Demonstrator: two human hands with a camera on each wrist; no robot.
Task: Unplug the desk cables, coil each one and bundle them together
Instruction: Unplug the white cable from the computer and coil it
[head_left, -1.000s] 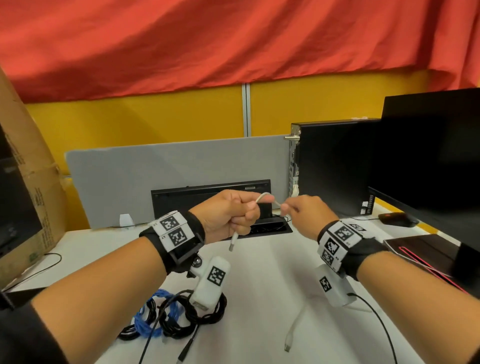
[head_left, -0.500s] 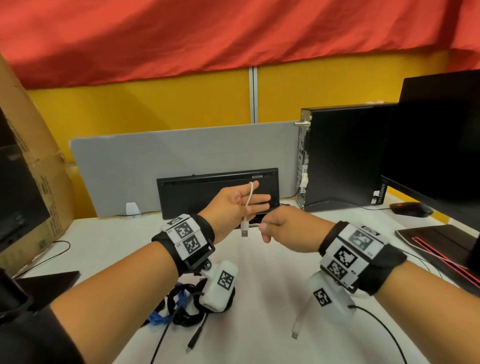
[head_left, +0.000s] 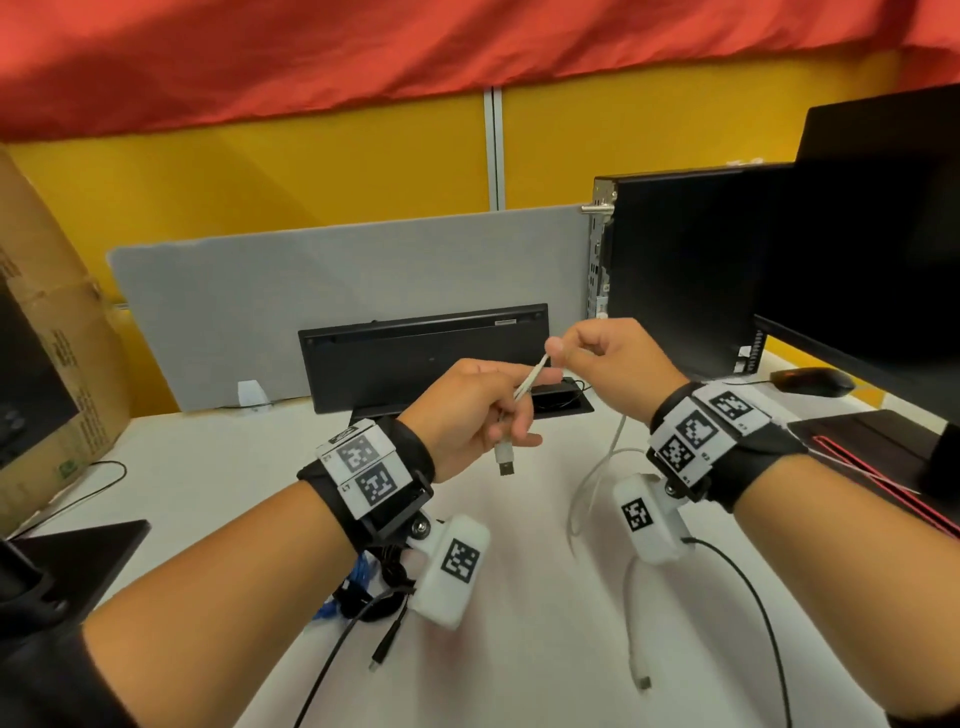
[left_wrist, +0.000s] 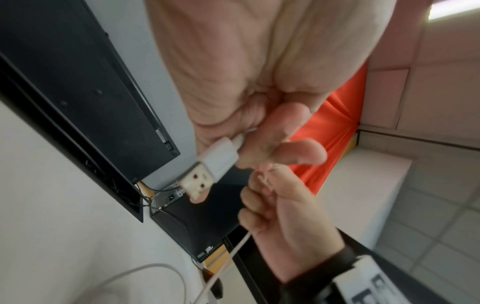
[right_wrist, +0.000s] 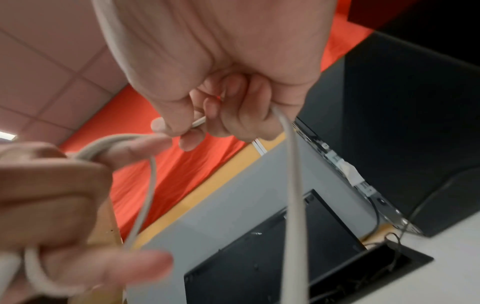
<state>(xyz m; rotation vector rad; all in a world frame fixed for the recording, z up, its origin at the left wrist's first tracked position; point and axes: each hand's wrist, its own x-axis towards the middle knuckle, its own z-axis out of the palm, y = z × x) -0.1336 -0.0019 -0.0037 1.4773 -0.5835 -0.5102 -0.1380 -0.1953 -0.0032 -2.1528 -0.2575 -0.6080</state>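
A thin white USB cable (head_left: 531, 382) stretches between my two hands above the desk. My left hand (head_left: 475, 415) grips the cable near its USB plug (head_left: 504, 457), which hangs below the fingers; the plug (left_wrist: 207, 170) shows close up in the left wrist view. My right hand (head_left: 605, 358) pinches the cable (right_wrist: 291, 185) a little higher and to the right, thumb against forefinger. From there the cable's loose length (head_left: 592, 478) drops onto the desk, and its small far plug (head_left: 643, 682) lies near the front. Coiled black and blue cables (head_left: 363, 587) lie under my left wrist.
A black keyboard (head_left: 423, 358) leans against the grey divider (head_left: 311, 291), beside an open cable hatch (head_left: 566, 402). A black PC tower (head_left: 675, 270), a monitor (head_left: 872, 249) and a mouse (head_left: 813, 382) stand at right. A cardboard box (head_left: 47, 322) is at left.
My right hand rose and moved right, drawing the white cable up from my left hand. My left fingers, spread flat half a second ago, now curl round the cable.
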